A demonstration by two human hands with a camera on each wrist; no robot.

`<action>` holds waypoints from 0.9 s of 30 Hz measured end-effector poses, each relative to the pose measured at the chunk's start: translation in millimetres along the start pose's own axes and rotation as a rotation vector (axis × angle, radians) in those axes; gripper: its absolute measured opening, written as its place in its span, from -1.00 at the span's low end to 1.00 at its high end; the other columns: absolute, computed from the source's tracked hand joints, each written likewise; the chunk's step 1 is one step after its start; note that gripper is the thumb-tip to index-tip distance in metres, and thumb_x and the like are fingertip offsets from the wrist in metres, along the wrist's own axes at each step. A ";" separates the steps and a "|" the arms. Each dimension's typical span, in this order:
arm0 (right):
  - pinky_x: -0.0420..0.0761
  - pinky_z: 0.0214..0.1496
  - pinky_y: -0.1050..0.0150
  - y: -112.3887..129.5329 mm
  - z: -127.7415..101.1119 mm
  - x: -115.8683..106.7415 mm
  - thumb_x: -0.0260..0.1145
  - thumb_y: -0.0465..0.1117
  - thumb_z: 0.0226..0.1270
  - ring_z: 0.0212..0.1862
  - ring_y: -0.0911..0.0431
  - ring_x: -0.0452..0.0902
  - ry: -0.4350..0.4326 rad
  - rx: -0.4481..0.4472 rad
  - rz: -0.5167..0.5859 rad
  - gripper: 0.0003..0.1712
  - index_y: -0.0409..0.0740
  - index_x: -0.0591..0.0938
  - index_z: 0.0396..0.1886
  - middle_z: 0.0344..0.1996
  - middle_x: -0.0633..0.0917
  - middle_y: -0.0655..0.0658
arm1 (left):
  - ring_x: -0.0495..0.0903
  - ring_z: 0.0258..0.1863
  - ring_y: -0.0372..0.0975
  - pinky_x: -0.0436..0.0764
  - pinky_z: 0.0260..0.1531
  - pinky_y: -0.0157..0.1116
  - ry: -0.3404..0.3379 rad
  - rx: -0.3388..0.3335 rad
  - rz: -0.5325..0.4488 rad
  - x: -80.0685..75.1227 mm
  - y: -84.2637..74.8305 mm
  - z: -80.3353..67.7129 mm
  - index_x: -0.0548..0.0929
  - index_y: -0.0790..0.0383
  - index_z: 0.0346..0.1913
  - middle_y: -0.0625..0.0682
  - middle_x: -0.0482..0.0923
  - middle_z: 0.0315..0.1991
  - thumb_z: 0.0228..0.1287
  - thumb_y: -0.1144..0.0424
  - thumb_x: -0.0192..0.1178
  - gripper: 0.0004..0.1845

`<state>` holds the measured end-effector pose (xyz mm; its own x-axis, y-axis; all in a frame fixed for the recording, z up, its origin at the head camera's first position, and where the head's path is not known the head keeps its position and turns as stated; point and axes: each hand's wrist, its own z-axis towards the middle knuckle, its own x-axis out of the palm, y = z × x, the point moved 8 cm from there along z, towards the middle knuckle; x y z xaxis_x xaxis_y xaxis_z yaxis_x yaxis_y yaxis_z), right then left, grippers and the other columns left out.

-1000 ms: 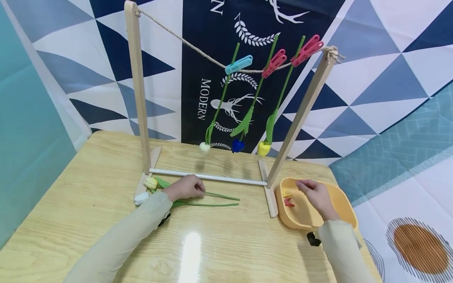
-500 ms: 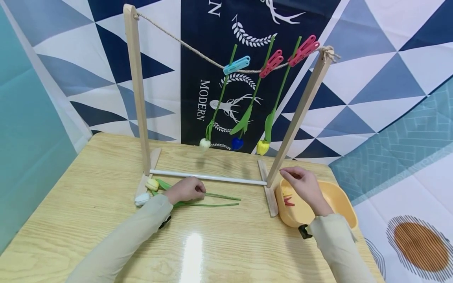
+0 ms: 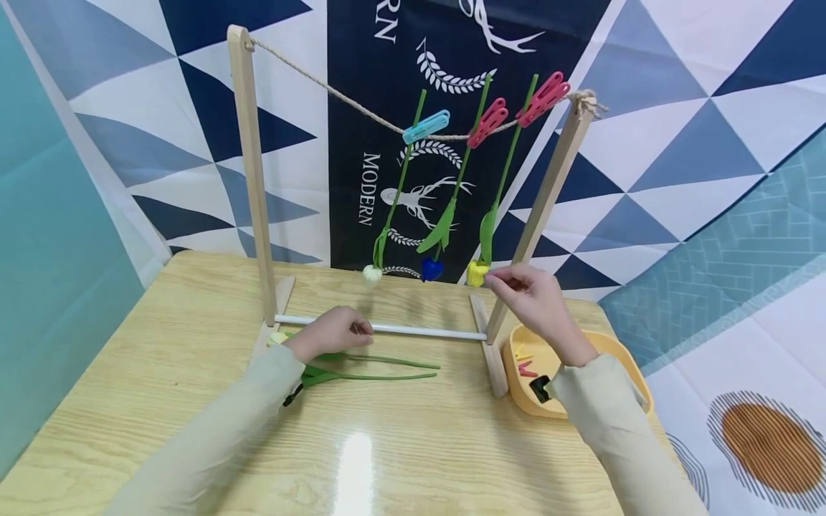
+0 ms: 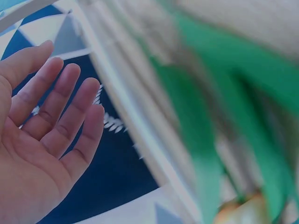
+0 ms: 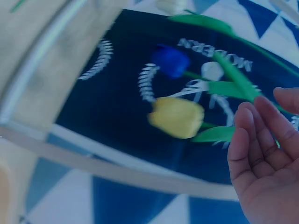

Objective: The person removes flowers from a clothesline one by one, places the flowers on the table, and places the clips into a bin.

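Item: rope (image 3: 330, 89), bearing three tulips, blooms down: white tulip (image 3: 372, 273) under a light-blue peg (image 3: 426, 127), blue tulip (image 3: 432, 269) and yellow tulip (image 3: 476, 273) under red ones.
Item: two lying tulips (image 3: 317, 375), on the tabletop (image 3: 426, 444), blooms mostly behind my left arm.
Item: orange tub (image 3: 629, 351), loose pegs (image 3: 525, 370) inside.
Item: my left hand (image 3: 332, 333), near the lying tulips; fingers loosely straightened, empty.
Item: my right hand (image 3: 529, 297), near the yellow tulip; fingers loosely bent, nothing visibly held.
Step, by my judgement: hanging; three done, two outstanding.
Next move: calls for my left fingers to take one stem, with a peg for the right.
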<state>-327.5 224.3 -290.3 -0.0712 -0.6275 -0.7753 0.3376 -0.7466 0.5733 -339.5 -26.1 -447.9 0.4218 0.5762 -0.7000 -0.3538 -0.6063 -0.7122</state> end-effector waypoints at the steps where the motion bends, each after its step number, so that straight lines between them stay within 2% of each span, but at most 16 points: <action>1: 0.49 -0.39 0.46 5.7 3.4 -2.5 0.23 -0.05 0.32 -0.36 0.16 0.51 -0.001 -0.003 -0.003 -0.71 -0.17 0.70 -0.21 -0.30 0.71 -0.13 | 0.59 -0.30 -0.28 0.57 -0.21 -0.30 -0.011 0.004 -0.001 -6.5 -3.8 0.6 0.71 0.24 -0.23 0.00 0.68 -0.30 0.23 0.25 0.22 -0.85; 5: 0.49 -0.38 0.47 25.5 16.0 -10.0 0.21 -0.03 0.34 -0.34 0.13 0.51 -0.002 -0.018 -0.001 -0.71 -0.13 0.69 -0.16 -0.27 0.71 -0.11 | 0.59 -0.28 -0.25 0.57 -0.19 -0.27 -0.067 0.012 -0.025 -34.5 -17.7 2.3 0.70 0.26 -0.20 0.04 0.68 -0.25 0.24 0.26 0.22 -0.84; 8: 0.49 -0.37 0.49 40.6 25.6 -13.8 0.21 -0.04 0.34 -0.33 0.13 0.52 -0.004 -0.040 0.022 -0.71 -0.11 0.67 -0.11 -0.24 0.71 -0.09 | 0.58 -0.31 -0.24 0.57 -0.24 -0.29 -0.134 0.026 -0.042 -59.7 -24.7 4.7 0.69 0.30 -0.18 0.07 0.69 -0.24 0.24 0.26 0.22 -0.81; 12: 0.51 -0.39 0.50 63.1 38.8 -20.1 0.20 -0.07 0.35 -0.38 0.14 0.55 -0.021 -0.089 0.082 -0.69 -0.13 0.64 -0.03 -0.30 0.71 -0.13 | 0.56 -0.35 -0.20 0.54 -0.30 -0.31 -0.229 0.029 -0.058 -95.1 -36.3 7.1 0.68 0.29 -0.15 0.09 0.68 -0.26 0.24 0.22 0.23 -0.78; 17: 0.53 -0.38 0.49 93.8 57.7 -30.0 0.22 -0.09 0.34 -0.47 0.25 0.56 -0.076 -0.148 0.150 -0.63 -0.14 0.58 0.07 -0.37 0.70 -0.20 | 0.58 -0.29 -0.16 0.55 -0.24 -0.27 -0.312 0.023 -0.079 -130.5 -54.5 10.6 0.67 0.24 -0.11 0.10 0.66 -0.19 0.26 0.16 0.21 -0.75; 21: 0.54 -0.35 0.42 115.8 72.1 -35.9 0.24 -0.04 0.31 -0.47 0.18 0.58 -0.091 -0.152 0.172 -0.51 -0.05 0.47 0.21 -0.40 0.69 -0.22 | 0.58 -0.21 -0.15 0.55 -0.14 -0.23 -0.368 0.003 -0.130 -147.7 -62.6 14.8 0.64 0.20 -0.03 0.09 0.64 -0.12 0.26 0.10 0.21 -0.69; 27: 0.60 -0.28 0.33 136.1 95.9 -39.1 0.22 0.08 0.30 -0.42 0.04 0.62 -0.040 -0.062 0.155 -0.27 0.06 0.21 0.41 -0.41 0.69 -0.18 | 0.55 -0.16 -0.16 0.54 -0.10 -0.24 -0.437 0.002 -0.198 -160.5 -72.2 21.8 0.58 0.17 0.07 0.08 0.62 -0.08 0.24 0.03 0.22 -0.59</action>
<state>-368.8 126.0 -156.6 -0.0505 -0.7431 -0.6673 0.4046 -0.6261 0.6666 -399.8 -62.8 -285.2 0.0906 0.8575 -0.5065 -0.3041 -0.4605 -0.8340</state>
